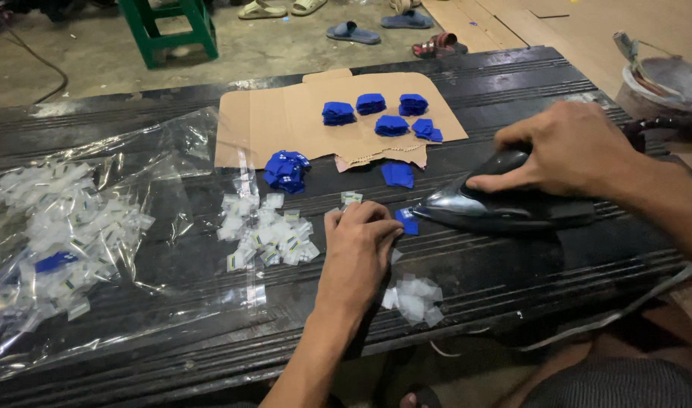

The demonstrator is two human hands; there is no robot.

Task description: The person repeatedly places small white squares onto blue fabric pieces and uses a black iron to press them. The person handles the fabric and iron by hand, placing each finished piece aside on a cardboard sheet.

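My right hand grips the handle of a black clothes iron lying on a dark ribbed table, its tip pointing left. Just off the iron's tip lies a small blue label, and my left hand rests flat with its fingertips holding it down. A blue label lies above the iron's tip. A small white label sits just above my left hand. White backing scraps lie to the right of my left wrist.
A flat cardboard sheet carries several stacks of blue labels; a blue heap sits at its edge. White labels lie left of my hand, more in a clear plastic bag. A bucket, green stool, sandals behind.
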